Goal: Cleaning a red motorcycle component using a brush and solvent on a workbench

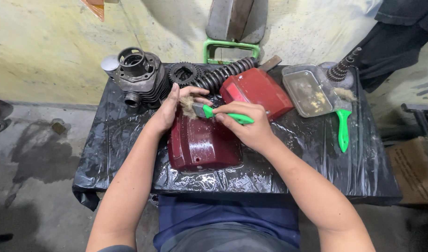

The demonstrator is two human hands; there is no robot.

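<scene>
Head view: I look down on a worktop [130, 154] wrapped in wet black plastic sheeting. A dark red side cover [202, 142] lies in the middle of it, glossy with liquid. My left hand [169, 109] rests flat on the cover's far left edge, fingers spread and pressing down, gripping nothing but the panel itself. My right hand [251, 128] is clenched around the green handle of a paintbrush [209, 111], whose frayed tan bristles touch the cover's top edge just beside my left fingertips.

To scrub well here, I judge that the left hand should bear down firmly, since the panel sits on slick plastic and could slide under the strokes. Short strokes along the rim, with the bristles worked into the edge, seem the best way to loosen grime.

Behind the cover lies a second, brighter red cover [258, 91], touching it at the upper right. A black coil spring shock absorber [225, 73] runs diagonally behind both. To the left stand a finned engine cylinder [139, 74] and a toothed sprocket [185, 73]. To the right, well apart from my hands, a metal tray [309, 93] holds murky liquid, and a second green-handled brush [343, 126] lies beside it.
</scene>
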